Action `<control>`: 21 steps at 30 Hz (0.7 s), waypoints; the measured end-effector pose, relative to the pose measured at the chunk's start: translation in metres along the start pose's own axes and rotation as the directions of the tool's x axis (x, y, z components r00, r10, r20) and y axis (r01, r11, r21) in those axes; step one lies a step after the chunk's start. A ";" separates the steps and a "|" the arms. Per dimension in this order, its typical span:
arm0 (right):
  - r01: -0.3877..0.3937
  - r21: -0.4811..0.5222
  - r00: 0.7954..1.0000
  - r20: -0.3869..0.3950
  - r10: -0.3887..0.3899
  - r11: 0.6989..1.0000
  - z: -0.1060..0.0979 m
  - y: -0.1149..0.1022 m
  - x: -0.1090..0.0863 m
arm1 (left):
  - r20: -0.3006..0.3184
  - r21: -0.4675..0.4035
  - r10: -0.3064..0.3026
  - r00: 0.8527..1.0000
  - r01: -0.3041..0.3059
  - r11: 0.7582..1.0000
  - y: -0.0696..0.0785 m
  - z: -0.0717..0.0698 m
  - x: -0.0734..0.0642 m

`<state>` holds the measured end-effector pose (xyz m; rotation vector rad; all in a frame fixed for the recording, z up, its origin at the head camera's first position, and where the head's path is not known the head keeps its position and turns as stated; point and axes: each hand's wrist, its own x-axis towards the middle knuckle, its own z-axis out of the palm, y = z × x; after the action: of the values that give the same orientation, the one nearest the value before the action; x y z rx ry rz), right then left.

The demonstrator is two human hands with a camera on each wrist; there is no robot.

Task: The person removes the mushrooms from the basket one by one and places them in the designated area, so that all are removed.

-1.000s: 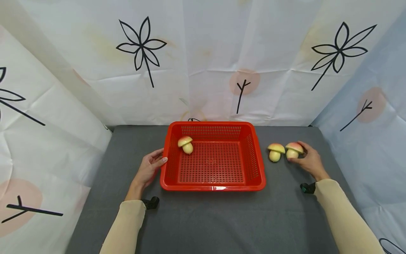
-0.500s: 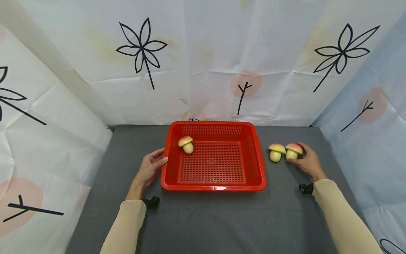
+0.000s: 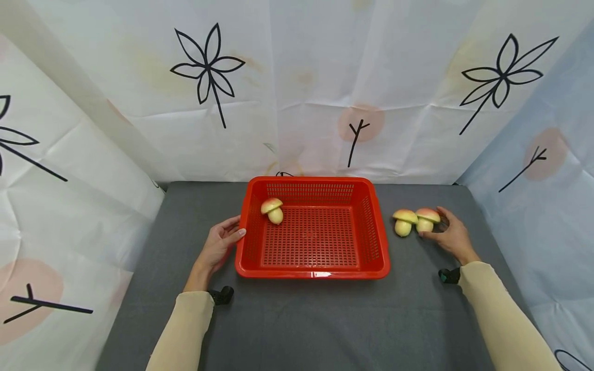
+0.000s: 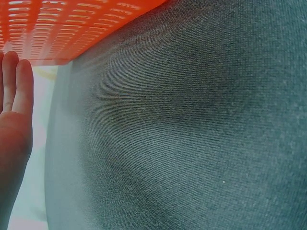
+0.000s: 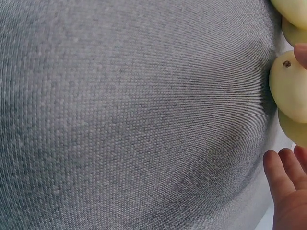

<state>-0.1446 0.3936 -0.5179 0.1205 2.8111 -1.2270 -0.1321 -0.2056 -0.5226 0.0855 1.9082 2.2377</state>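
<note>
In the head view my left hand (image 3: 221,241) holds the left rim of a red plastic basket (image 3: 312,274), thumb over the rim. Its other fingers lie straight against the slotted outer wall in the left wrist view. Inside the basket, at the upper left, leans a toy mushroom (image 3: 272,207) with a yellow and pinkish cap. To the basket's right two similar mushrooms stand side by side. My right hand (image 3: 452,237) pinches the right mushroom (image 3: 425,224), thumb at its stem and index finger at its cap. The left mushroom (image 3: 402,228) stands right against it.
Everything rests on a dark grey cloth-covered table (image 3: 315,324). White patterned curtains (image 3: 306,93) rise along the back and both sides. A thin black wire (image 3: 284,174) shows behind the basket.
The mushroom at my right hand has shifted slightly left, closer against its neighbour. My left hand and the basket have stayed in place.
</note>
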 end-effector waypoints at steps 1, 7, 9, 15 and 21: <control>0.003 0.001 1.000 0.000 -0.003 1.000 0.000 0.000 0.000 | 0.000 -0.001 0.000 1.000 0.000 1.000 0.000 0.000 0.000; 0.002 0.011 1.000 -0.003 -0.002 1.000 -0.002 -0.003 0.000 | -0.002 0.000 0.006 1.000 -0.006 1.000 0.001 0.000 -0.001; 0.000 0.014 1.000 -0.005 0.000 1.000 -0.003 -0.003 0.000 | -0.002 0.000 0.007 1.000 -0.007 1.000 0.001 0.001 -0.001; 0.021 0.007 1.000 0.001 -0.021 1.000 -0.008 -0.005 -0.004 | -0.003 0.001 0.001 1.000 -0.001 1.000 0.002 0.001 -0.001; 0.043 -0.025 0.999 -0.011 -0.044 0.999 -0.015 -0.011 -0.010 | 0.003 0.002 -0.002 1.000 0.002 1.000 0.003 0.002 -0.001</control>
<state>-0.1367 0.3969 -0.4985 0.0652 2.8523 -1.2028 -0.1310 -0.2042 -0.5192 0.0866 1.9081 2.2333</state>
